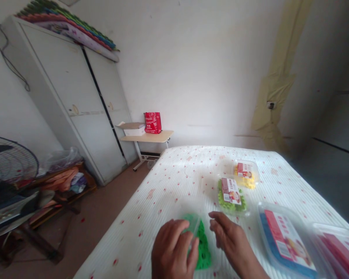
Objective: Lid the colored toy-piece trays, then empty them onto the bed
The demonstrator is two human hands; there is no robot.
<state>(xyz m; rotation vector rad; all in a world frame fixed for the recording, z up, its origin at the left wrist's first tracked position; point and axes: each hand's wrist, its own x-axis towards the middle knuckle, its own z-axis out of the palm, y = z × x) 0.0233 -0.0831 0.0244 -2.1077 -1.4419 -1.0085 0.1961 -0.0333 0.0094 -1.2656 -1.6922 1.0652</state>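
A clear plastic box with green pieces [203, 248] lies near the front edge of the covered table. My left hand [175, 248] is curled over its left side, fingers bent around a clear plastic part that looks like the lid; the exact grip is partly hidden. To the right of the box, my right hand [228, 240] is held with its fingers apart and nothing between them. Beyond the hands sits a labelled box of light green pieces [241, 203], with a box of yellow pieces [250, 182] behind it.
At the right are a box with blue contents [273, 232] and one with red contents [334, 248]. A patterned white cloth [151, 209] covers the table. Farther back, a small desk [159, 136] carries a red bag [152, 123]. A fan [11, 162] stands at the left.
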